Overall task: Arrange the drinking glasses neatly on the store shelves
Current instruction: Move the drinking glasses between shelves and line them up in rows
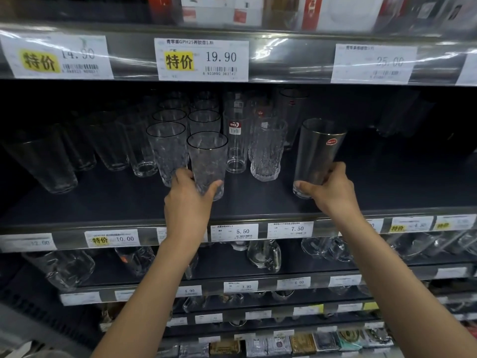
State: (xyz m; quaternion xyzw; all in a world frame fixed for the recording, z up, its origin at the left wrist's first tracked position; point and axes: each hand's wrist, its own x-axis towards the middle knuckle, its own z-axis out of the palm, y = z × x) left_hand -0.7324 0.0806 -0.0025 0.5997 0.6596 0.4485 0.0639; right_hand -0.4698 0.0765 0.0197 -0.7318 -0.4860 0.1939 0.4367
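On the dark middle shelf [129,202] my left hand [187,197] grips the base of a textured clear glass [207,161] at the front of a row of similar glasses [167,146]. My right hand [333,187] holds the lower part of a tall smooth glass with a red sticker [318,151], standing apart to the right. Between them stand a slim straight glass with a label [236,148] and a ribbed bark-pattern glass [267,153]. More plain tumblers [111,146] line the left side.
The price-tag rail [258,229] runs along the shelf's front edge under my wrists. The shelf above [284,60] hangs low with large price labels. Lower shelves hold more glassware [264,254]. Dark open shelf floor lies to the right of the tall glass.
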